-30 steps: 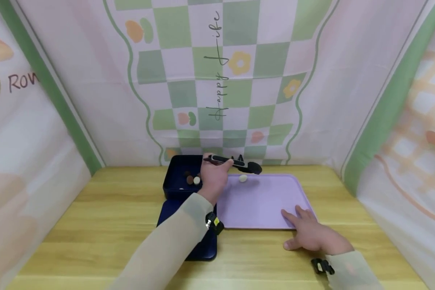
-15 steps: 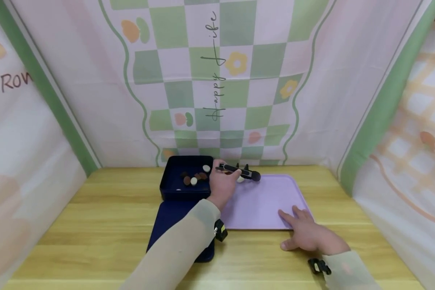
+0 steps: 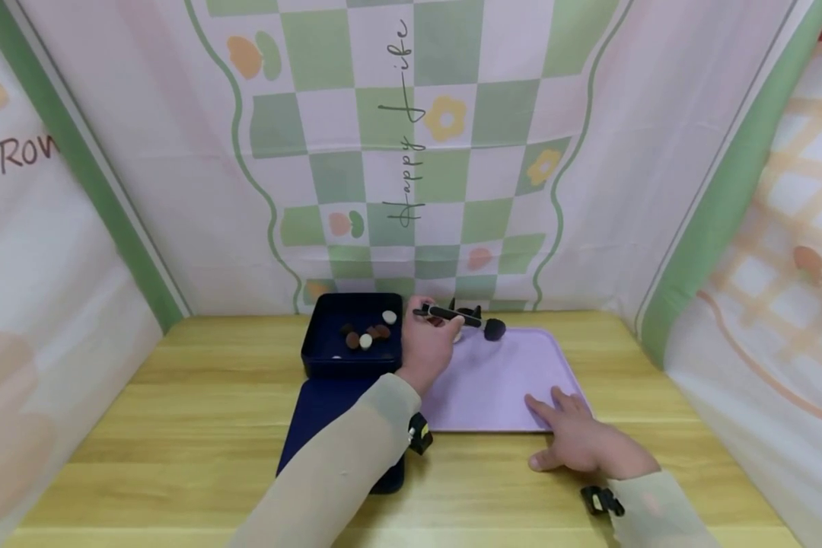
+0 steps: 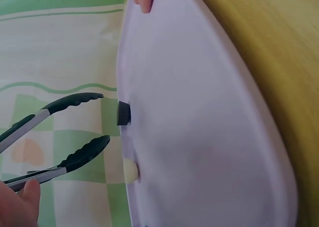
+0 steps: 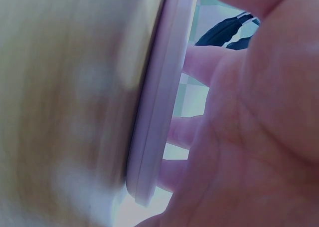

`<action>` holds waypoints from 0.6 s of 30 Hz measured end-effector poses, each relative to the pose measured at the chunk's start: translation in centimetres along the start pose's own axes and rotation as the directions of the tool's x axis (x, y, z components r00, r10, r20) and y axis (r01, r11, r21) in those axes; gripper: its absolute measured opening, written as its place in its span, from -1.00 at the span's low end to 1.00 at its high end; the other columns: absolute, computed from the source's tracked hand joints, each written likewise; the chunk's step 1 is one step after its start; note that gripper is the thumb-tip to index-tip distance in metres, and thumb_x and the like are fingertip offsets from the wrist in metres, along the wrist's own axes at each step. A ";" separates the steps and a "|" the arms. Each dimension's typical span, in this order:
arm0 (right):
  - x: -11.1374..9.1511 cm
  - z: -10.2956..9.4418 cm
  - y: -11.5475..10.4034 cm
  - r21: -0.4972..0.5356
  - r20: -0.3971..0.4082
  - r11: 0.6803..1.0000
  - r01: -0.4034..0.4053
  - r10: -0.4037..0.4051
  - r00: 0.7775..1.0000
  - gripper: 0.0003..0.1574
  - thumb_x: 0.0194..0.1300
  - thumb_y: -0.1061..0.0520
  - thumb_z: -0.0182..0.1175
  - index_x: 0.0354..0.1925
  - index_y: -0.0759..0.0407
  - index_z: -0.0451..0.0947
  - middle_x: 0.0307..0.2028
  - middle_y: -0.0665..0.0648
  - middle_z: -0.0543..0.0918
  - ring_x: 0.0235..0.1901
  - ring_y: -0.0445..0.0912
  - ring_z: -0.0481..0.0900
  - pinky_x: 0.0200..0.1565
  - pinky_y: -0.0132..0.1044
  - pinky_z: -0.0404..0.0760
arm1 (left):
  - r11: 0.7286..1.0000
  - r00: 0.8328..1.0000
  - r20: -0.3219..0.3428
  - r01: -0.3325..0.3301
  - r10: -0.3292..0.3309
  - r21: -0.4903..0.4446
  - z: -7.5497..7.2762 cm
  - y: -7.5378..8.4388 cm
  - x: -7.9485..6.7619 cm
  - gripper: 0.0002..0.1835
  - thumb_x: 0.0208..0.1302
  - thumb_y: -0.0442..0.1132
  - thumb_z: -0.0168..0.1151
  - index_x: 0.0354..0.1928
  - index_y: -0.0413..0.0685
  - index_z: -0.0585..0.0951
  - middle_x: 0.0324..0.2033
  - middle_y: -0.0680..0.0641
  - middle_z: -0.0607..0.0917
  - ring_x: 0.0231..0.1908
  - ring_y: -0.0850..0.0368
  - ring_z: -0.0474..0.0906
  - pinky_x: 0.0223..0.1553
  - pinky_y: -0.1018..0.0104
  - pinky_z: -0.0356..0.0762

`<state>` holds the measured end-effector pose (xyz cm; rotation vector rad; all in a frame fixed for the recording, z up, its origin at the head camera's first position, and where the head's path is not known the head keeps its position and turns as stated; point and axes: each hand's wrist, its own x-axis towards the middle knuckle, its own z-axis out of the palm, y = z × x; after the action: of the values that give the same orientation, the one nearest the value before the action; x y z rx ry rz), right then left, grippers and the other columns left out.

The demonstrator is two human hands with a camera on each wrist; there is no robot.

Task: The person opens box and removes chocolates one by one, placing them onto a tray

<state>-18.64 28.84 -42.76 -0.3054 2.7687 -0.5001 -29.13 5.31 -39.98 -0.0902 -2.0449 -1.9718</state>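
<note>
My left hand [image 3: 428, 346] grips black-and-silver kitchen tongs [image 3: 464, 316] above the far left part of the lilac tray [image 3: 493, 392]. In the left wrist view the tongs' two scalloped tips [image 4: 85, 154] stand apart, with nothing between them. Near them on the tray's far side sit a small dark block [image 4: 123, 113] and a cream-white rounded piece [image 4: 130, 171]. The head view shows little of that pale piece beside the thumb; the dark block cannot be made out there. My right hand [image 3: 578, 440] rests with spread fingers on the tray's near right corner.
Left of the tray stands a deep navy box [image 3: 349, 367] holding several small brown, dark and white pieces. A flat navy lid [image 3: 322, 411] lies in front of it, partly under my left sleeve. Printed cloth [image 3: 411, 259] hangs behind the wooden table [image 3: 178, 426].
My left hand has moved right with the tongs, away from the navy box, uncovering more of the pieces in it. The right hand stays on the tray corner.
</note>
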 end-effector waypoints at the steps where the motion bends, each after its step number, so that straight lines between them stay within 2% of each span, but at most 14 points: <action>1: 0.0 0.0 0.0 0.002 0.003 1.000 -0.001 0.001 1.000 0.34 -0.06 -0.32 0.49 0.49 0.26 0.17 0.39 0.70 -0.15 0.32 0.66 -0.28 0.14 0.59 -0.10 | 1.000 1.000 -0.005 -0.002 0.002 -0.009 0.0 0.1 0.0 -0.51 0.15 -0.31 0.50 -0.01 -0.14 0.40 -0.26 -0.03 0.60 -0.26 0.15 0.60 -0.24 0.26 0.61; 8: 0.1 -0.1 -0.1 0.006 0.014 1.000 -0.009 0.009 1.000 0.33 -0.04 -0.32 0.49 0.49 0.26 0.17 0.39 0.70 -0.16 0.32 0.66 -0.29 0.14 0.59 -0.10 | 1.000 1.000 -0.022 0.007 -0.007 0.006 -0.1 0.8 -0.1 -0.50 0.13 -0.34 0.50 0.02 -0.07 0.41 -0.21 -0.01 0.60 -0.14 0.00 0.63 -0.18 0.26 0.62; 13: 0.1 0.0 0.0 -0.014 0.002 1.000 -0.006 0.006 1.000 0.33 -0.04 -0.32 0.49 0.49 0.26 0.17 0.39 0.70 -0.15 0.32 0.66 -0.27 0.14 0.59 -0.08 | 0.999 0.998 -0.047 0.038 -0.038 -0.004 -0.4 1.1 0.1 -0.51 0.12 -0.31 0.51 0.00 -0.07 0.44 -0.22 -0.01 0.64 -0.20 0.13 0.63 -0.18 0.27 0.62; 18: 0.2 0.0 0.0 -0.012 0.010 1.000 -0.024 0.024 1.000 0.33 -0.05 -0.33 0.48 0.49 0.24 0.17 0.40 0.69 -0.16 0.32 0.65 -0.28 0.14 0.59 -0.09 | 0.996 0.996 -0.058 0.070 -0.074 -0.057 -1.7 1.7 0.9 -0.54 0.09 -0.18 0.55 -0.03 0.00 0.50 -0.20 0.00 0.64 -0.22 0.16 0.61 -0.18 0.22 0.60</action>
<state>-18.86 28.81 -42.82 -0.2766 2.7628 -0.4748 -29.31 3.57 -38.06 0.0313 -1.9827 -2.0482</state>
